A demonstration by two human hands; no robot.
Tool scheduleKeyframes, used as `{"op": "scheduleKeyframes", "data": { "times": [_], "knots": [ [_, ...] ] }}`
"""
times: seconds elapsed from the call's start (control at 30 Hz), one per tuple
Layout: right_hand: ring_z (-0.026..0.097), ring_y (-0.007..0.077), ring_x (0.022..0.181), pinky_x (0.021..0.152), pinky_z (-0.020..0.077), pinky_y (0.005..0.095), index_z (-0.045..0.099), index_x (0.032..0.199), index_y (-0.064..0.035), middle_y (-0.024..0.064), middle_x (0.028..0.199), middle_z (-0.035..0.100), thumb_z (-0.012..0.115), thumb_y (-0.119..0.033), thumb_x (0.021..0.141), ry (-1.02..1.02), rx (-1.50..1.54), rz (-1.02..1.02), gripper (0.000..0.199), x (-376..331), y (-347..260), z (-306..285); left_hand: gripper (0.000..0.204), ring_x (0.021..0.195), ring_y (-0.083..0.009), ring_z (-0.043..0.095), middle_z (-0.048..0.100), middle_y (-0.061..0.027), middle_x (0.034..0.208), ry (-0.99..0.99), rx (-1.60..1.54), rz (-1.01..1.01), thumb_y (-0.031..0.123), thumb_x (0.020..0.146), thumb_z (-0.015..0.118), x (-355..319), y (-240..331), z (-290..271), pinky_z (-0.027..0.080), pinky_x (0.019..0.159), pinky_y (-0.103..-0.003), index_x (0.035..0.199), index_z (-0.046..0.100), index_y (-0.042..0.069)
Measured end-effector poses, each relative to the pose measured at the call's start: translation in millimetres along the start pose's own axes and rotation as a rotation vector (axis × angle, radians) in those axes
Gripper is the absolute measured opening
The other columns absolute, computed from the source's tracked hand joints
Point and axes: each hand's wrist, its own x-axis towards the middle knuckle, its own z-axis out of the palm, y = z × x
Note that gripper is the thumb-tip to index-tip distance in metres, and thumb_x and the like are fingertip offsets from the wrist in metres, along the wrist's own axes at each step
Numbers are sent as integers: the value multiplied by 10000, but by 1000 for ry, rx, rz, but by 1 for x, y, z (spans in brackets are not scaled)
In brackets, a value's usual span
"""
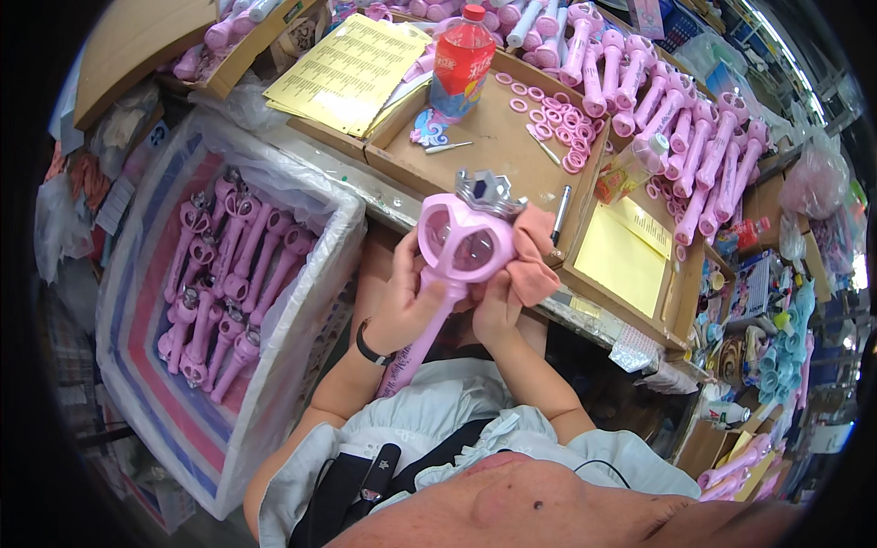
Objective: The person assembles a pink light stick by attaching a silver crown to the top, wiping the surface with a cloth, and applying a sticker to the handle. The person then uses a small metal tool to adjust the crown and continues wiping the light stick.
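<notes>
Over my lap I hold a pink toy wand (446, 267) with a large round head, clear windows and dark lettering down its handle. A silver plastic crown (490, 194) tops the head. My left hand (409, 300) is closed round the wand's neck, just below the head. At the head's right side my right hand (496, 309) pinches a salmon-coloured cloth (533, 260), which bunches up against the wand. Some of my right fingertips are hidden behind the wand.
To the left stands a plastic-lined striped bin (228, 438) with several pink wands inside. Ahead, a cardboard tray (498, 146) holds pink rings (565, 123), a drink bottle (461, 59) and a marker (562, 212). Yellow sheets (352, 73) lie beside it. Many wands (722, 151) are piled far right.
</notes>
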Motion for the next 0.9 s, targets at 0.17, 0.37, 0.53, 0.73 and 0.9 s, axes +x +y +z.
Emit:
{"op": "scheduleKeyframes", "data": {
  "times": [0.17,0.37,0.53,0.73,0.9],
  "knots": [
    [522,99,587,518,443,230,478,1057,-16,47,822,551,372,-384,1037,-93,55,-11,384,-3,11,-11,785,743,-275,692,643,-198,1027,-446,-737,-449,686,911,388,8,-5,-18,568,616,-334,1267,487,-6],
    [549,144,990,775,473,258,362,1355,59,136,1307,460,424,-359,1025,140,-189,34,536,-11,41,-23,732,596,-208,631,645,-146,965,-280,-383,-430,639,912,462,-1,-4,-13,517,520,-305,1301,446,19],
    [442,217,1267,1066,372,375,263,1422,-44,112,1395,400,307,-558,1008,149,339,253,662,-11,31,-12,737,873,-234,657,589,-188,1139,-109,345,-9,423,934,612,-3,1,1,528,745,-329,1419,248,5],
    [406,201,1307,1088,338,359,269,1434,-38,97,1413,389,294,-703,930,-25,218,170,835,4,2,-1,917,1086,-262,601,552,-174,1244,-86,343,82,421,813,761,0,-1,-3,472,936,-359,1434,233,1],
    [572,148,824,709,475,269,424,1265,1,100,1045,563,238,-554,1017,5,191,386,636,7,-11,-2,910,913,-219,649,587,-140,1117,-159,-240,-267,416,839,740,6,0,-13,540,805,-330,1467,189,55]
  ]
}}
